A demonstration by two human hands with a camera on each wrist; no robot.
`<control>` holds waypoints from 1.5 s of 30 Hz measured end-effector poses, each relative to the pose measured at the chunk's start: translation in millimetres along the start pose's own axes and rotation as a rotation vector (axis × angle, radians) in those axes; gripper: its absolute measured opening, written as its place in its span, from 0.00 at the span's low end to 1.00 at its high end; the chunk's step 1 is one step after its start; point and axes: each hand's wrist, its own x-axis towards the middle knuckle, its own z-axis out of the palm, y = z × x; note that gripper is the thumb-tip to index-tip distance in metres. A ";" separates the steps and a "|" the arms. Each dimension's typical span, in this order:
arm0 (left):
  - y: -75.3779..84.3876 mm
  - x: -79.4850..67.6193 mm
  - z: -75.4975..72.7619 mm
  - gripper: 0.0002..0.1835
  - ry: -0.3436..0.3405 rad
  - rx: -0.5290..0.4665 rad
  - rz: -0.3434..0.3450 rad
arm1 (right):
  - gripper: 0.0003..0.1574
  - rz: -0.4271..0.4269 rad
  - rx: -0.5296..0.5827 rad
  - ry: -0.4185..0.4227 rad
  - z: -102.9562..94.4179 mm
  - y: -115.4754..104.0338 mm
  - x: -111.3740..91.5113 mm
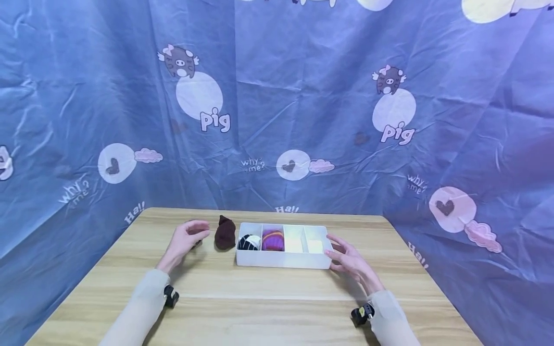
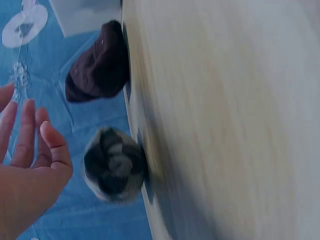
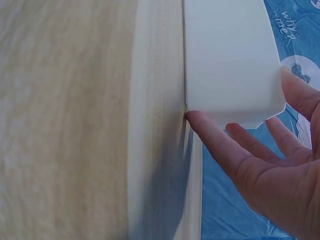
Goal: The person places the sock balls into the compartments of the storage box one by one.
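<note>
My left hand [image 1: 185, 240] hovers, fingers loosely bent and holding nothing, over a rolled bundle of green-and-grey patterned cloth [image 2: 115, 165], like a balled sock. In the head view that bundle is mostly hidden behind the hand. A dark brown cloth bundle [image 1: 225, 234] with a pointed top lies between it and a white divided box [image 1: 281, 260]. The box's leftmost compartment holds a black-and-white bundle [image 1: 249, 242]; beside it sits a purple one [image 1: 273, 240] with an orange stripe. My right hand [image 1: 351, 262] touches the box's right end with spread, mostly straight fingers.
Everything stands on a light wooden table [image 1: 259, 312]. Behind and along both sides hangs a blue printed cloth [image 1: 268, 105], close to the table's edges. The box's two right compartments show pale surfaces. Small black cameras sit on both wrists.
</note>
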 end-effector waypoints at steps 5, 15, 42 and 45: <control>-2.9 3.7 -8.8 0.22 -0.017 -0.004 -0.016 | 0.44 0.003 -0.012 -0.001 -0.6 -3.1 -0.6; -3.3 9.6 -25.6 0.25 0.033 0.068 -0.013 | 0.46 0.015 -0.002 0.001 -0.8 -2.0 -1.3; -25.8 29.1 -39.8 0.35 -0.034 0.072 -0.144 | 0.47 -0.003 0.035 -0.046 -4.4 0.9 -0.9; -27.9 29.7 -39.9 0.36 -0.052 0.087 -0.151 | 0.46 -0.005 0.031 -0.042 -4.5 0.8 -0.2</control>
